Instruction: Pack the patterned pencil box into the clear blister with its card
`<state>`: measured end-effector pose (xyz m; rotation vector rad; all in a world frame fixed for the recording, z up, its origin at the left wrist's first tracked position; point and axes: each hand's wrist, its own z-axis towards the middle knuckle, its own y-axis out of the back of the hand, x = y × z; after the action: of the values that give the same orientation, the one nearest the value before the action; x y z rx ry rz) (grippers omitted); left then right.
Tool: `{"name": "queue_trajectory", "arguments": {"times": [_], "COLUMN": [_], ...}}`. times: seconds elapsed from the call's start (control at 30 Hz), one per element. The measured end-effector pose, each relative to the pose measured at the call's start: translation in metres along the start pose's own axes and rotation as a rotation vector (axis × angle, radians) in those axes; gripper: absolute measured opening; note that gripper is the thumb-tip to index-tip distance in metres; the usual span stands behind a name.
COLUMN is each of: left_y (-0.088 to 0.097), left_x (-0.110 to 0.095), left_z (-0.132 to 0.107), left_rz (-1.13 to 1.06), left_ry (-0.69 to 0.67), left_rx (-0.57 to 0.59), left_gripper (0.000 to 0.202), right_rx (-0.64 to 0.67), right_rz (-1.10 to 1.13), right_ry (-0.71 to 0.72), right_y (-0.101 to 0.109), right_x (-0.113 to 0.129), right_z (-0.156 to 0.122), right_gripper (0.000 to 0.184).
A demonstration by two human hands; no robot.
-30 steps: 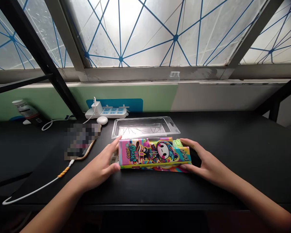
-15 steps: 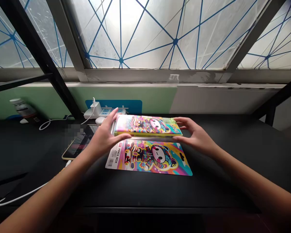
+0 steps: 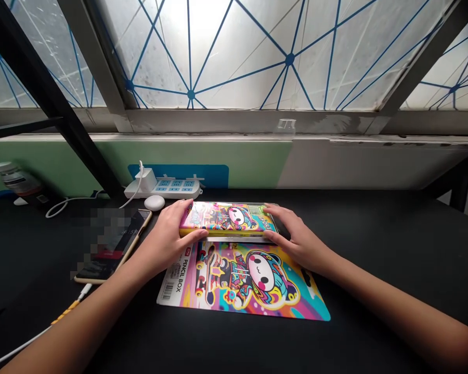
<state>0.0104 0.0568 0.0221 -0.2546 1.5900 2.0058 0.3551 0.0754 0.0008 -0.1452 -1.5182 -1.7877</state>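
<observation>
A glossy card insert printed "PENCIL BOX" point(image 3: 244, 280) w/ a cartoon skateboarder lies flat on a black desk point(image 3: 374, 244), nearest the camera. Just beyond it, 2 bare hands hold a multicolour cartoon-print pencil box point(image 3: 228, 219) btwn them: L hand point(image 3: 166, 234) part open, fingers curved over the box's left end; R hand point(image 3: 300, 241) part open, fingertips on its right end. A clear plastic blister tray point(image 3: 237, 239) shows at the box's near edge. To the left, a white cable w/ yellow wrap point(image 3: 67, 311) runs along the desk, near a phone in a gold case point(image 3: 113, 244). Farther back: white oval case point(image 3: 154, 203), white power strip point(image 3: 161, 190), pill bottle point(image 3: 15, 179), clear glass cup point(image 3: 286, 126) on the sill, frosted window w/ blue lines point(image 3: 234, 52).
</observation>
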Motion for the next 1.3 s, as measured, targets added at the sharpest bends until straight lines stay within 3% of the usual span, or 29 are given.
{"name": "queue_trajectory", "arguments": {"times": [0.1, 0.2, 0.27, 0.33, 0.4, 0.47, 0.57, 0.63, 0.77, 0.87, 1.03, 1.13, 1.3], "left_y": [-0.004, -0.006, -0.004, -0.003, -0.004, -0.008, -0.016, -0.018, -0.014, -0.009, -0.010, -0.017, -0.020], "left_x": [0.002, 0.002, -0.003, -0.012, -0.022, -0.029, -0.030, -0.027, -0.022, -0.022, -0.025, -0.022, -0.017], "left_z": [0.000, -0.002, -0.002, -0.002, -0.001, 0.000, 0.001, 0.003, 0.008, 0.013, 0.019, 0.021, 0.019], "left_rz": [0.059, 0.155, 0.233, 0.275, 0.282, 0.309, 0.371, 0.376, 0.323, 0.335, 0.351, 0.356, 0.355], "left_ry": [-0.002, -0.040, -0.140, -0.263, -0.351, -0.383, -0.392, -0.394, -0.368, -0.327, -0.255, -0.215, -0.205], "left_rx": [0.041, 0.019, -0.042, -0.104, -0.120, -0.067, 0.041, 0.054, 0.001, -0.003, 0.050, 0.078, 0.112], "left_gripper": [0.074, 0.067, 0.058, 0.051, 0.051, 0.057, 0.062, 0.060, 0.052, 0.046, 0.042, 0.051, 0.055], "right_rx": [0.012, -0.121, -0.200, -0.183, -0.065, 0.093, 0.320, 0.443, 0.538, 0.497, 0.214, 0.082, 0.073], "right_rz": [-0.109, -0.222, -0.256, -0.239, -0.198, -0.167, -0.172, -0.191, -0.184, -0.163, -0.194, -0.340, -0.479], "right_ry": [0.070, 0.211, 0.362, 0.511, 0.586, 0.571, 0.473, 0.401, 0.319, 0.341, 0.306, 0.223, 0.171], "right_y": [0.002, 0.006, 0.007, 0.005, -0.001, -0.008, -0.014, -0.013, -0.007, -0.005, -0.014, -0.018, -0.019], "right_x": [0.004, 0.013, 0.023, 0.036, 0.052, 0.065, 0.076, 0.077, 0.075, 0.073, 0.067, 0.063, 0.060], "right_z": [-0.002, -0.006, -0.011, -0.019, -0.027, -0.033, -0.036, -0.035, -0.031, -0.031, -0.034, -0.033, -0.030], "right_gripper": [0.048, 0.035, 0.028, 0.024, 0.022, 0.024, 0.050, 0.072, 0.089, 0.087, 0.047, 0.035, 0.033]}}
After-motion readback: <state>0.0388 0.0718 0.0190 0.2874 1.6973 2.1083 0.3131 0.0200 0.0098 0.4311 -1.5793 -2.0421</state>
